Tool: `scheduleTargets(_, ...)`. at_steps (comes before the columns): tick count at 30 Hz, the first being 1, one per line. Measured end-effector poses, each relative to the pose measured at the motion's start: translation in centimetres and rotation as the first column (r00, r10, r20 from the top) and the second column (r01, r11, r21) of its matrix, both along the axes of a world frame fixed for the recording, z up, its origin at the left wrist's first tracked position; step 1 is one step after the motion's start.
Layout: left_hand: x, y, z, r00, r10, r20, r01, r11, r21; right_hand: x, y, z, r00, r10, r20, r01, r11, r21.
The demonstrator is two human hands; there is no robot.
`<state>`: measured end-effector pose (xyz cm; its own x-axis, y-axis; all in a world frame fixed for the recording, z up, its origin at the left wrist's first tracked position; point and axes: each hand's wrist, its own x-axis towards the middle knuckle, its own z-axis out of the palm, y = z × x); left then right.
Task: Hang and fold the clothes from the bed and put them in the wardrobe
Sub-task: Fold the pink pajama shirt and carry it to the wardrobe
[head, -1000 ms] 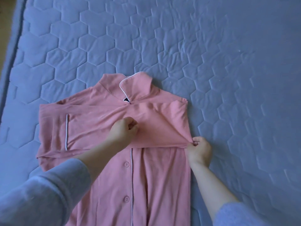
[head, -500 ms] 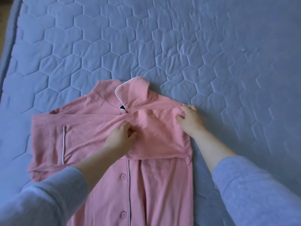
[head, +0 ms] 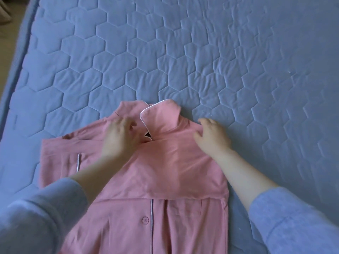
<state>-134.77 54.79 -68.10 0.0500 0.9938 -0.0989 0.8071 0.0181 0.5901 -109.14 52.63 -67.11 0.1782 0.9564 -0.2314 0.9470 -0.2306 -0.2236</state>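
Lying flat on the blue quilted bed cover [head: 201,52] is one pink button-up shirt [head: 165,180], front side up, its collar [head: 161,116] pointing to 12 o'clock and its lower part running out of view at 6 o'clock. One sleeve is folded across the chest toward 9 o'clock, its cuff trimmed with a single pale piping line [head: 78,162]. A second pale piping line runs down the front placket, and the collar edge carries the same trim. Two buttons can be counted: one whole button [head: 145,220] just beside the placket, and part of another at the bottom edge. One chest pocket [head: 184,208] sits at 3 o'clock of the placket, partly under the folded sleeve.

Two hands are in view, each coming out of a grey-blue sleeve. The left hand [head: 119,138] rests on the shirt at 9 o'clock of the collar, fingers loosely spread and pressing down on the fabric, pinching nothing that can be seen; it is somewhat blurred. The right hand [head: 211,138] lies on the shoulder at 3 o'clock of the collar, fingers curled lightly onto the cloth at the shoulder edge; whether they pinch the fabric cannot be told.

A small dark tag [head: 147,134] shows inside the neck opening; no writing on it is legible.
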Motion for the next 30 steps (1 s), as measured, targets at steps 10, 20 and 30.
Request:
scheduleTargets(10,-2.7,8.1,1.6,0.987,0.159,0.001,-0.121,0.757,-0.642,-4.8,7.8,0.1,0.765,-0.327,-0.555,0.166,0.933,-0.321)
scheduleTargets(20,-2.6,9.9,-0.5,0.863,0.380,0.334,-0.290,0.912,-0.290,-4.5,8.7,-1.5,0.586,-0.428,-0.688,0.489,0.864,-0.121)
scheduleTargets(30,-5.9,3.0,1.5,0.978,0.056,0.201,-0.051,0.998,-0.032,-8.3,-1.6,1.8,0.801,-0.218,-0.557,0.406,0.882,0.238)
